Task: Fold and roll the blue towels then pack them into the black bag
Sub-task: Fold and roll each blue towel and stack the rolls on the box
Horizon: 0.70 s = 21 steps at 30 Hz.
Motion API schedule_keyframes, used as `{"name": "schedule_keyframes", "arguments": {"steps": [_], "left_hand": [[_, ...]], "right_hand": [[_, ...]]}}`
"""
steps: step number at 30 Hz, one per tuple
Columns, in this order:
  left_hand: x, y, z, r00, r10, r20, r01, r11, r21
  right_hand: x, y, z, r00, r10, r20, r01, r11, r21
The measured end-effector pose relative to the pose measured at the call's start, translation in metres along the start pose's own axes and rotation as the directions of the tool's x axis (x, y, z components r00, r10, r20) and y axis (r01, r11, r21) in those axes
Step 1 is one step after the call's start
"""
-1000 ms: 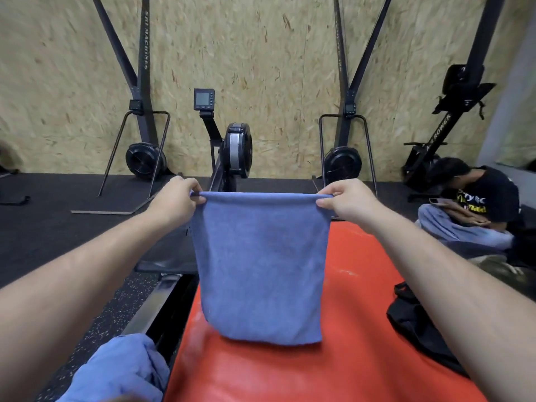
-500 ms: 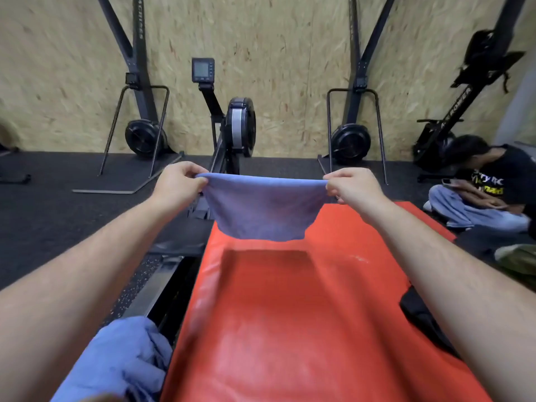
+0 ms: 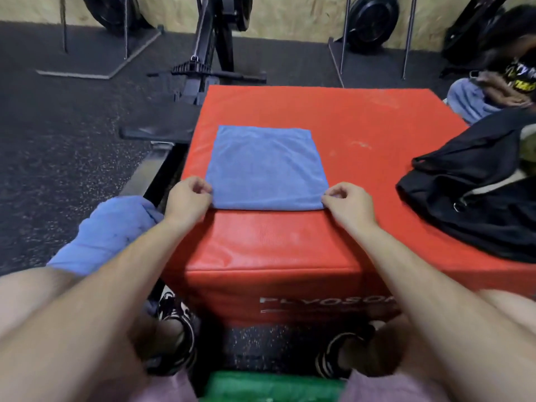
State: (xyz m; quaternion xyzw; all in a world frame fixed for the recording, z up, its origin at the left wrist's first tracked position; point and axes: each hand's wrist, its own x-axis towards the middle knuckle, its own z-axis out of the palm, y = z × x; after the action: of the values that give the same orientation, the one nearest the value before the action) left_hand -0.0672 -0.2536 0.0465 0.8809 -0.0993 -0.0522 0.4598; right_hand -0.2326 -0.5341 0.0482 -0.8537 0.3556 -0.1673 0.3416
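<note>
- Your left hand (image 3: 188, 195) pinches the near left corner of the blue towel (image 3: 265, 169); your right hand (image 3: 346, 203) pinches the near right corner.
- The towel lies flat and folded on the red box (image 3: 362, 126).
- A heap of blue towels (image 3: 110, 230) sits left of the box.
- The black bag (image 3: 475, 192) rests on the box's right side, apart from the towel.
</note>
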Motion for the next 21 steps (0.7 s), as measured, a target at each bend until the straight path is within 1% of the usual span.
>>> {"name": "schedule_keyframes", "arguments": {"steps": [1, 2, 3, 4, 5, 6, 7, 8, 9, 10, 12, 13, 15, 17, 18, 21], "left_hand": [[-0.001, -0.001, 0.0, 1.0, 0.025, 0.006, -0.025, 0.997, 0.075], [-0.004, -0.001, 0.001, 0.999, 0.051, -0.003, -0.049, 0.979, 0.199], [-0.006, 0.0, 0.002, 0.996, 0.086, -0.03, -0.071, 0.941, 0.33], [-0.008, 0.001, 0.005, 0.988, 0.141, -0.055, -0.105, 0.899, 0.424], [-0.009, 0.004, 0.008, 0.977, 0.206, -0.057, -0.157, 0.873, 0.461], [-0.008, 0.007, 0.012, 0.963, 0.269, -0.032, -0.225, 0.861, 0.455], [-0.007, 0.011, 0.018, 0.947, 0.323, 0.01, -0.296, 0.855, 0.427], [-0.003, 0.014, 0.024, 0.931, 0.358, 0.062, -0.353, 0.848, 0.395], [0.002, 0.019, 0.031, 0.919, 0.376, 0.12, -0.392, 0.836, 0.385], [0.007, 0.022, 0.037, 0.911, 0.372, 0.176, -0.412, 0.82, 0.398], [0.014, 0.026, 0.05, 0.901, 0.33, 0.281, -0.429, 0.766, 0.478], [0.017, 0.026, 0.054, 0.896, 0.29, 0.335, -0.432, 0.74, 0.515], [0.019, 0.027, 0.058, 0.89, 0.163, 0.426, -0.403, 0.716, 0.57], [0.017, 0.029, 0.059, 0.891, 0.035, 0.452, -0.345, 0.698, 0.627], [0.012, 0.03, 0.059, 0.89, -0.006, 0.457, -0.327, 0.689, 0.647], [-0.01, 0.036, 0.057, 0.88, -0.055, 0.472, -0.324, 0.656, 0.681]], "right_hand": [[-0.001, 0.002, 0.0, 1.0, -0.017, -0.009, 0.016, 0.997, -0.081], [-0.004, 0.002, 0.001, 0.999, -0.028, -0.023, 0.024, 0.985, -0.169], [-0.007, 0.0, 0.002, 0.998, -0.051, -0.044, 0.038, 0.966, -0.256], [-0.009, -0.003, 0.004, 0.992, -0.108, -0.071, 0.079, 0.941, -0.328], [-0.011, -0.007, 0.006, 0.976, -0.2, -0.091, 0.153, 0.915, -0.373], [-0.012, -0.013, 0.011, 0.949, -0.3, -0.092, 0.242, 0.887, -0.393], [-0.012, -0.02, 0.016, 0.923, -0.38, -0.066, 0.326, 0.86, -0.391], [-0.01, -0.026, 0.024, 0.906, -0.422, -0.01, 0.388, 0.84, -0.379], [-0.007, -0.033, 0.031, 0.898, -0.435, 0.06, 0.424, 0.825, -0.373], [-0.003, -0.039, 0.039, 0.893, -0.432, 0.129, 0.447, 0.809, -0.382], [0.005, -0.049, 0.051, 0.883, -0.399, 0.246, 0.468, 0.773, -0.429], [0.008, -0.053, 0.055, 0.88, -0.366, 0.302, 0.47, 0.757, -0.454], [0.015, -0.057, 0.056, 0.866, -0.26, 0.427, 0.464, 0.737, -0.491], [0.017, -0.057, 0.054, 0.839, -0.156, 0.522, 0.456, 0.723, -0.519], [0.015, -0.055, 0.052, 0.83, -0.133, 0.541, 0.459, 0.713, -0.529], [-0.004, -0.049, 0.044, 0.814, -0.107, 0.57, 0.48, 0.676, -0.559]]}}
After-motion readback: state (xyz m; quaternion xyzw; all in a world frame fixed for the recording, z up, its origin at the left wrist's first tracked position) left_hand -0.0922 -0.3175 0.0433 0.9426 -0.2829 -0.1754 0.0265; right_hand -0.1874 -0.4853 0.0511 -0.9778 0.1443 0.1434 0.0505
